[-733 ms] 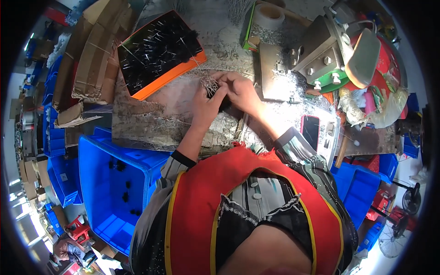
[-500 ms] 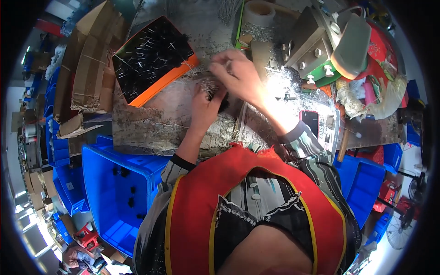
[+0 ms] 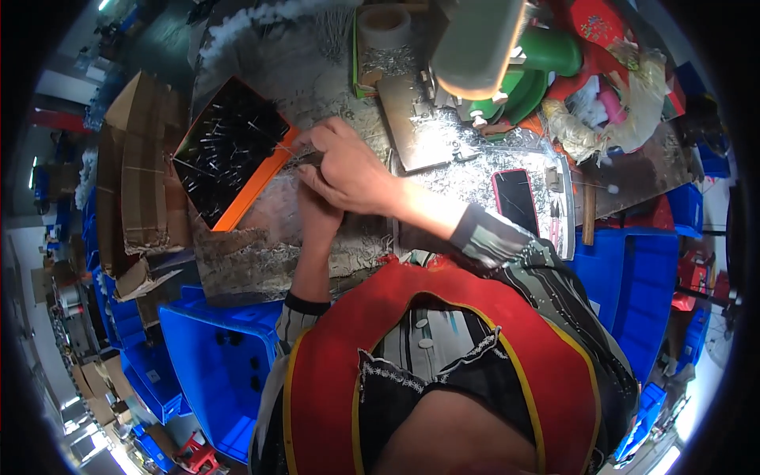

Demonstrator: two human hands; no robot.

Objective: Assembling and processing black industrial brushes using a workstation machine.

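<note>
My right hand (image 3: 352, 170) is at the near right corner of the orange box (image 3: 252, 190). Its fingers are curled together in a pinch, and whatever they grip is too small to make out. Inside the box lie many black bristly tufts (image 3: 233, 138) with thin silvery wire-like stems. My left hand (image 3: 317, 212) is just below, overlapped by the right one. Its fingers are hidden, so I cannot see what it holds.
A lamp head (image 3: 479, 47) hangs over a green machine (image 3: 546, 51). On the worn bench are a phone (image 3: 516, 202), a tape roll (image 3: 385, 28) and a metal plate (image 3: 408, 119). Blue bins (image 3: 214, 380) stand below the near edge; a cardboard box (image 3: 146, 174) is left.
My right hand has moved left and down to the orange box's corner, covering my left hand. The wire-stemmed bunch with a black tuft in my left hand is now hidden. The view has shifted.
</note>
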